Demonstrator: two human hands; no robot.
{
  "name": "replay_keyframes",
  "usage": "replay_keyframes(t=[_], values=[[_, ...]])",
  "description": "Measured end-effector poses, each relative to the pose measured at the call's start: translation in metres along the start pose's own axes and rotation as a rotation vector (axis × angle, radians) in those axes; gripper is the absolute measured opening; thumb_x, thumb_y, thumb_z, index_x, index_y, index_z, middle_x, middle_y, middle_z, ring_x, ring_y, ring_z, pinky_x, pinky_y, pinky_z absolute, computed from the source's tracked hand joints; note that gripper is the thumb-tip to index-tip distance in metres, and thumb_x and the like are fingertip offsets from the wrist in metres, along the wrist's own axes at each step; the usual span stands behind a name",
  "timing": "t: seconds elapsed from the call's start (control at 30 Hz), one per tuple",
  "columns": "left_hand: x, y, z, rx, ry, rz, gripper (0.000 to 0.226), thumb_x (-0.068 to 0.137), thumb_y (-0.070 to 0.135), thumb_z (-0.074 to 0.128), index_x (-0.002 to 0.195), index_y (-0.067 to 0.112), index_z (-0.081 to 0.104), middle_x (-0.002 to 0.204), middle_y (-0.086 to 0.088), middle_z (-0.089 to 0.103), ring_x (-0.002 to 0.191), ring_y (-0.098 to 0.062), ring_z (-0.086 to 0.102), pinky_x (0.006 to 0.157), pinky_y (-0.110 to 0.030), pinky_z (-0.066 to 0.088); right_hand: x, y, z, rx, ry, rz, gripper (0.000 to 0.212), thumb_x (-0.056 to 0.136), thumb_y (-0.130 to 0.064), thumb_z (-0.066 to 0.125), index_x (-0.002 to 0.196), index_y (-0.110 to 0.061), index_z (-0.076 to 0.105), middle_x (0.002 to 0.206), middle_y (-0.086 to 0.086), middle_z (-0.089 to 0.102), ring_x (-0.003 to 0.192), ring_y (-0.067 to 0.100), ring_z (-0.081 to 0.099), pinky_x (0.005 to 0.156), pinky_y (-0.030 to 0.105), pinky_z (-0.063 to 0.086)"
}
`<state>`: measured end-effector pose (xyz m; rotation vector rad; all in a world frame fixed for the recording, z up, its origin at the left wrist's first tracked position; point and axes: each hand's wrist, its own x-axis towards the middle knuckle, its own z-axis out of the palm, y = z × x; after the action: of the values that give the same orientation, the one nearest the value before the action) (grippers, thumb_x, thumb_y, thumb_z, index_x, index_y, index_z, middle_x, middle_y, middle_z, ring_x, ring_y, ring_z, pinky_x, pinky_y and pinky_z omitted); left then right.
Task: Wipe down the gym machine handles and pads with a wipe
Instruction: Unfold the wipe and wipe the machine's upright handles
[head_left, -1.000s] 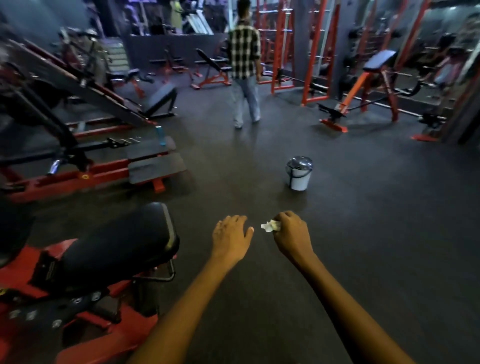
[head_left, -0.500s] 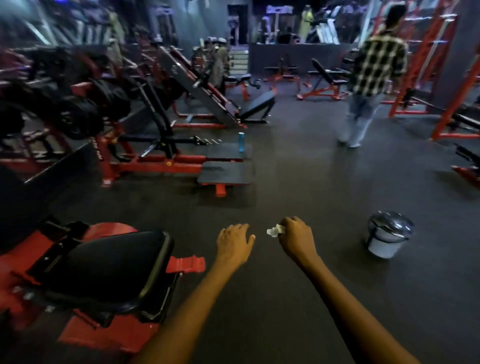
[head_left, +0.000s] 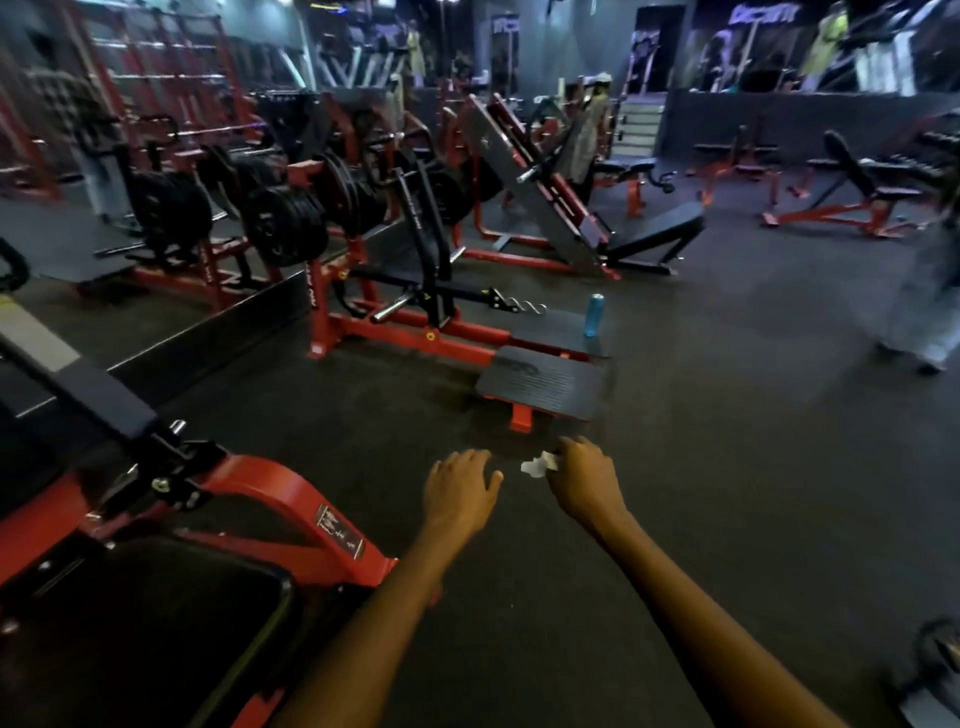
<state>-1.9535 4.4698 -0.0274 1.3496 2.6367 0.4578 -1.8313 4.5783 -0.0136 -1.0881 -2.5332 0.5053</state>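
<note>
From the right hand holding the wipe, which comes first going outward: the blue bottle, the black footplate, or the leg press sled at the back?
1. Black footplate, just ahead of the right hand and its wipe.
2. Blue bottle, standing beyond the footplate.
3. Leg press sled, far back.

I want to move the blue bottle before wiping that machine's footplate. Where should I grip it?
Grip the blue bottle around its mid-body, coming from the open floor side on its right. It stands upright on the black platform, with the machine's frame crowding its left. The free left hand suits this.
</note>
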Motion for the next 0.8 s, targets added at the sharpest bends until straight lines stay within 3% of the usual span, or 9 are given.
replay_keyframes(t=[0.27,0.43,0.8], values=[[0.127,-0.022,-0.001,0.058,0.092,-0.199,0.045,0.101,0.038,0.043,0.142,0.019,0.043,0.145,0.000,0.047,0.133,-0.015,0.042,0.112,-0.033,0.032,0.171,0.005,0.045,0.091,-0.138,-0.237,0.017,0.088,-0.017,0.061,0.105,-0.019,0.060,0.111,0.003,0.059,0.097,0.014,0.056,0.089,0.036,0.049],[0.207,-0.025,-0.001,0.042,0.121,-0.372,0.046,0.101,0.038,0.044,0.143,0.019,0.041,0.146,-0.002,0.045,0.134,-0.016,0.042,0.111,-0.033,0.033,0.285,0.006,0.061,0.083,-0.259,-0.358,0.025,0.089,-0.013,0.059,0.114,-0.015,0.060,0.117,0.005,0.056,0.105,0.020,0.055,0.094,0.039,0.046],[0.348,-0.083,-0.016,0.046,0.269,-0.735,0.046,0.101,0.039,0.043,0.142,0.019,0.043,0.146,-0.002,0.046,0.134,-0.017,0.041,0.112,-0.034,0.031,0.483,-0.058,0.128,0.105,-0.402,-0.651,0.016,0.091,-0.017,0.056,0.105,-0.013,0.063,0.105,0.006,0.063,0.096,0.019,0.060,0.086,0.033,0.049]])
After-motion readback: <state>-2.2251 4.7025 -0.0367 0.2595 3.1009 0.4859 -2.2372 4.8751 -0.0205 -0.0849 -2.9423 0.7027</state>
